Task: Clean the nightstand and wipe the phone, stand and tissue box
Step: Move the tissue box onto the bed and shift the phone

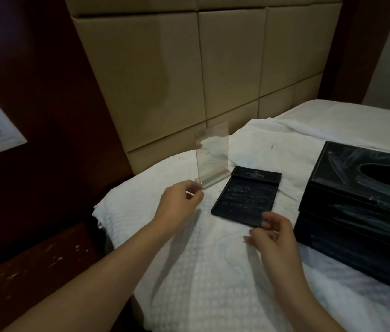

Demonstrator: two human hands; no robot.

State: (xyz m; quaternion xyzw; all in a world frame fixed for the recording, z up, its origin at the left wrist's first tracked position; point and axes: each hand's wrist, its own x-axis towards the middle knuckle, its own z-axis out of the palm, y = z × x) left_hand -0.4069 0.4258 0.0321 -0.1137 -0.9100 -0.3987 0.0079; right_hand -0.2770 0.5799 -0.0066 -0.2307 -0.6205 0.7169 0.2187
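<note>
While the left hand [181,200] pinches the clear stand's [211,155] base corner, holding it upright on the white towel [177,271], the right hand [274,232] hovers loosely curled, empty, between a black pad [246,197] and the tissue box [361,202] to its right.

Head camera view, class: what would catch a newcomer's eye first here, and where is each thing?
The clear acrylic stand stands upright on the white towel at centre, its base corner pinched by the left hand. To the right sits a large black tissue box, streaked pale on top. Between them lies a flat black pad, with the right hand at its near edge.
</note>
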